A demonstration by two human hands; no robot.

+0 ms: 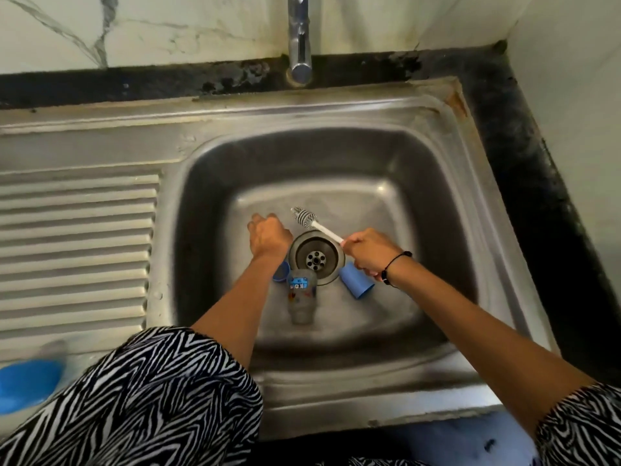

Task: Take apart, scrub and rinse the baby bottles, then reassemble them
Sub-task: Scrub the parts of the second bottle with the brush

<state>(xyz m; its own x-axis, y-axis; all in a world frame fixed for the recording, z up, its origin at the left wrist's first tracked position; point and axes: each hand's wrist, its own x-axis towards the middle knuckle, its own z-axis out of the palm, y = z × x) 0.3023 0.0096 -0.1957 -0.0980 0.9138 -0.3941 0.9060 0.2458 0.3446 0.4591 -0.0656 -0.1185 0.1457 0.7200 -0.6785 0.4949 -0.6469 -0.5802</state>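
Two bare hands reach down into a stainless steel sink (437, 183), one on each side of the round drain (316, 257). The right hand (368, 253) has its fingers curled round the white handle of a bottle brush (317, 224), whose striped bristle head points up and to the left, held above the basin floor just behind the drain. The left hand (267, 234) is low over the basin floor to the left of the drain, knuckles up and fingers bent downward — whether it has hold of anything underneath I cannot tell, as the back of the hand hides the fingertips. A clear baby bottle (302, 295) with a coloured print lies on its side on the basin floor, just in front of the drain and between the two forearms. A blue cap (356, 280) lies tilted to the right of it, partly under the right wrist, which wears a dark band. A smaller blue ring (281, 272) shows just left of the bottle, partly hidden by the left forearm. A chrome tap (299, 38) stands at the back over the basin, no water visible from it. The ribbed draining board (77, 250) stretches to the left — at its near corner sits a blurred blue object (28, 383), too soft to identify.
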